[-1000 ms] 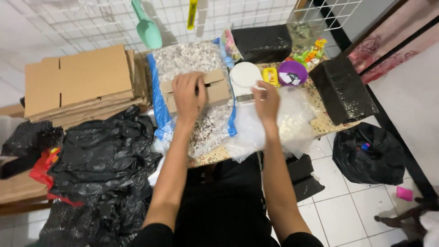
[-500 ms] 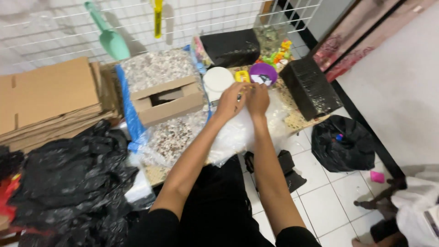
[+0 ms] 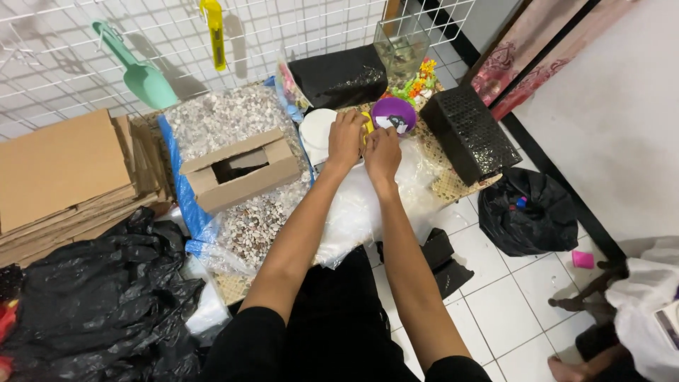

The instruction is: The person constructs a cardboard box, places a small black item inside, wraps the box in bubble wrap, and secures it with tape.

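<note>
Matt brown cardboard box [image 3: 239, 170] on rough gravel in a clear plastic bag [image 3: 233, 120]. Glossy purple plastic bowl [image 3: 394, 114]. Crinkled translucent plastic sheet [image 3: 368, 205]. Shiny black plastic bags [image 3: 99, 283].

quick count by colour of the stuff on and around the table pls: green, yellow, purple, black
Green: 1, scoop
Yellow: 1, hanging tool
Purple: 1, bowl
Black: 4, pouch, mesh box, floor bag, bag pile
Total: 7

yellow item [image 3: 367, 122] mostly behind hands, cardboard stack [image 3: 49, 170] cut by left edge
</note>
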